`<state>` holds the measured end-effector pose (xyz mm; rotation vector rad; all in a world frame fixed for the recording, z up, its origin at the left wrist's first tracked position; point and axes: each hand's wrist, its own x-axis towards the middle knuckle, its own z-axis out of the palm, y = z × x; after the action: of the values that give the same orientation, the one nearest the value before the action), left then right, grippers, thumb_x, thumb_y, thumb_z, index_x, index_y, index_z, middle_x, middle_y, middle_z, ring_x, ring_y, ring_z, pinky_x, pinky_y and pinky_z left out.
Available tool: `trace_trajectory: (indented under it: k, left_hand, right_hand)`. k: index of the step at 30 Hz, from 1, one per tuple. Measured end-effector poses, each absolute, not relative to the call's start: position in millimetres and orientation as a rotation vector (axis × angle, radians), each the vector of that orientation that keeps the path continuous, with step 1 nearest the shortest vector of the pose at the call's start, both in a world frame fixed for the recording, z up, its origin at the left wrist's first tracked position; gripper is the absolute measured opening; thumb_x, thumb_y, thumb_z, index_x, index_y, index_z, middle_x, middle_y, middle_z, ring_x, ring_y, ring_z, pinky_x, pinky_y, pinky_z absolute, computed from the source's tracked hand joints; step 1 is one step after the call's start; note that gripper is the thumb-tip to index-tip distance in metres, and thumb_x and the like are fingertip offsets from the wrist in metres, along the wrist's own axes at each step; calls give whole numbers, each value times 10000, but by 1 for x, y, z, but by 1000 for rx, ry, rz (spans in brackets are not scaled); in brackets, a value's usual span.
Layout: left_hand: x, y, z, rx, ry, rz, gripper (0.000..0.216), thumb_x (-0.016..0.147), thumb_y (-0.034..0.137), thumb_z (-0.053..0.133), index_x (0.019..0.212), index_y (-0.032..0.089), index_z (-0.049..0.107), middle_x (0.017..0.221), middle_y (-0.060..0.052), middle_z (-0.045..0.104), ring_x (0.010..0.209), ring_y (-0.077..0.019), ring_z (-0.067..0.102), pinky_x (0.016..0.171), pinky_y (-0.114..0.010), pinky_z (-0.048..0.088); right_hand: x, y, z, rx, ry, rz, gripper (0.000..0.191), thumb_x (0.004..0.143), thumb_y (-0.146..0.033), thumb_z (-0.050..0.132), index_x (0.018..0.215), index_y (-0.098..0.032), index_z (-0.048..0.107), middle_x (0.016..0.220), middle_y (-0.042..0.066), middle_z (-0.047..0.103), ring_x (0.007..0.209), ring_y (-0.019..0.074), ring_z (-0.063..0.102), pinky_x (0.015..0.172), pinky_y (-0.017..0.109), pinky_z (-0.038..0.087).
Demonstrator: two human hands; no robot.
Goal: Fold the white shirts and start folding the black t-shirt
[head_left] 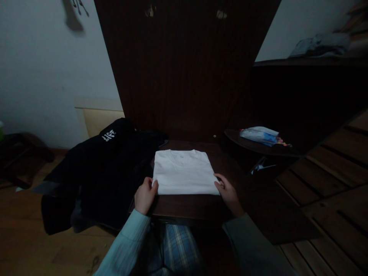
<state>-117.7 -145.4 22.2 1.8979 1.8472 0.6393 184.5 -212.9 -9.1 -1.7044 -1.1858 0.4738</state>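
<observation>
A white T-shirt (184, 172), folded into a neat flat rectangle, lies on the dark wooden tabletop (186, 207) with its neckline at the far edge. My left hand (146, 194) pinches the shirt's near left corner, thumb on top and fingers at the side. At the near right corner, my right hand (228, 192) grips the edge in the same way, its thumb over the cloth. The undersides of both grips are hidden.
A heap of black clothing (112, 172) with white lettering lies left of the shirt. A dark upright panel (186, 76) rises behind. To the right, a curved shelf (238, 140) carries a plastic packet (260, 135). Folded cloth (322, 44) rests on a higher shelf.
</observation>
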Motion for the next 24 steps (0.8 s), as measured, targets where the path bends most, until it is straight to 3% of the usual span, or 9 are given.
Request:
trace_trajectory:
  k: [5,10,15,24]
  left_hand:
    - [-109,-147,31,1927,1964,517,284,808,366,397,1000,177,486,758,-85,662,751,-261,632,558,-281,370]
    - [-103,-145,26,1869,2047,715,390,842,393,366,1133,146,446,694,-65,640,694,-252,622,554,-292,392]
    - [-104,-142,15,2121,1934,1068,289,816,283,424,1044,132,518,758,-80,617,785,-239,594,692,-319,428]
    - [-105,-141,6,2004,1731,1293,267,818,312,416,998,147,524,746,-52,594,675,-184,586,622,-283,448]
  right_hand:
    - [189,-215,-14,-1783,-1386,292,366,705,-372,423,911,-190,664,719,53,581,609,166,531,615,292,440]
    - [188,-215,-18,-1827,-1465,229,376,747,-343,388,949,-177,659,724,54,587,642,165,546,623,278,447]
    - [188,-215,-21,-1822,-1480,212,368,766,-338,370,953,-187,649,777,57,616,681,168,561,656,281,451]
    - [183,-217,-21,-1869,-1472,146,401,787,-343,333,991,-175,635,827,69,611,804,187,579,726,288,448]
